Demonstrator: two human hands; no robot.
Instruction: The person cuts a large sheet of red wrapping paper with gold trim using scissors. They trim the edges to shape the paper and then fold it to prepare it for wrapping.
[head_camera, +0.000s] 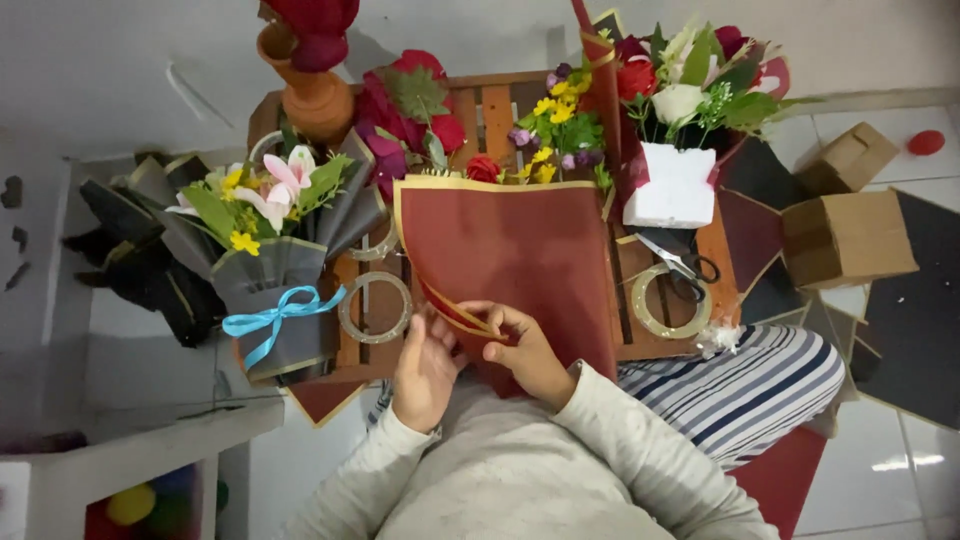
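Your left hand (425, 368) and right hand (522, 352) both pinch the near edge of the dark red, gold-bordered wrapping sheet (515, 255) lying on the slatted wooden bench (497, 110). It looks light and creasable (probably slippery), so grip the folded border.

The light over my work is soft and even, bright enough to show every colour, coming from above. The white wall at the far side looks greyish and dim, and the clay pot (312, 95) throws a faint shadow on it. On the floor tiles (900, 460) near right there is a small white glare streak. My hands and sleeves, nearest the camera, look slightly soft. The edges bend a little, as with a wide lens, and the near left corner falls darker and blurrier.
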